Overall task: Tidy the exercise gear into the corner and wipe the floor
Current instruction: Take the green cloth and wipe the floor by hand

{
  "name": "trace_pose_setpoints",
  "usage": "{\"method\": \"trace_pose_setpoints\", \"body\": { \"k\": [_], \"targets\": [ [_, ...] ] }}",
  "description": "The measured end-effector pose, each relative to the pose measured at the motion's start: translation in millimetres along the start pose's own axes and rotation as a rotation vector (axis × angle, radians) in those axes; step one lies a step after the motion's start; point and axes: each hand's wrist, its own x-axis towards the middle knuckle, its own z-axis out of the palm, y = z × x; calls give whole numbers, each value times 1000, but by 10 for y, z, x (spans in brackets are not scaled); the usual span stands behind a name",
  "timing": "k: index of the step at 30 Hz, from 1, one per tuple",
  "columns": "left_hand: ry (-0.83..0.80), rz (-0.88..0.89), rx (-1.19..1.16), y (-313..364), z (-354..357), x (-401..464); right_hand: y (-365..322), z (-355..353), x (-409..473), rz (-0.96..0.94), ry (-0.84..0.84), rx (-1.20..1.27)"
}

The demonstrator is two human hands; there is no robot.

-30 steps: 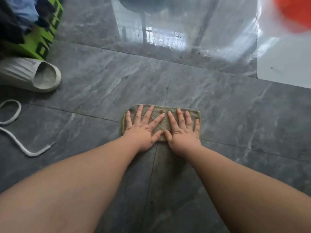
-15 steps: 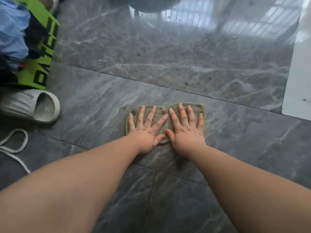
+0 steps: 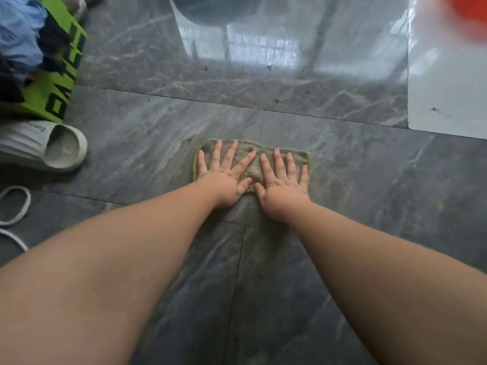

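A grey-green cloth (image 3: pixel 254 168) with a yellow-green edge lies flat on the dark grey marble floor tiles (image 3: pixel 369 180). My left hand (image 3: pixel 226 180) and my right hand (image 3: pixel 283 185) press down on it side by side, palms flat and fingers spread. Neither hand curls around the cloth. The cloth sits just beyond a tile seam that runs under my wrists. A white cord loop (image 3: pixel 15 206) lies on the floor at the far left.
A pale slipper (image 3: pixel 44 148) lies at the left, with a green printed bag (image 3: pixel 60 83) holding blue and dark clothes (image 3: pixel 21 35) behind it. A white panel (image 3: pixel 448 88) borders the tiles at the back right, under a blurred orange thing (image 3: pixel 469 11).
Both hands slid the cloth forward over the tile seam, then drew it slightly back toward me. Fingers stay flat and spread throughout.
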Motion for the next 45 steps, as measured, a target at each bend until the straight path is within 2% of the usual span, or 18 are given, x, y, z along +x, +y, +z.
{"method": "trace_pose_setpoints", "body": {
  "k": [5,11,14,19,25,32,39,45],
  "targets": [
    [44,94,43,-179,596,-963,-192,398,-952,-52,-42,70],
    [30,86,77,-616,1224,-1973,-879,1125,-1934,-82,-60,72],
    [40,94,82,-921,1469,-2335,-1202,1416,-2191,-96,-86,43],
    [44,30,47,-1170,1610,-2580,-1462,1514,-2142,-111,-21,17],
    [17,3,3,-1090,1220,-2115,-1355,1286,-1597,-93,45,-57],
    [84,106,35,-633,532,-841,-701,610,-684,60,120,-67],
    [105,119,52,-258,-99,276,-34,-18,249,67,172,-43],
    [163,32,-7,-155,-592,1111,291,-619,1246,4,170,-64]
  ]
}}
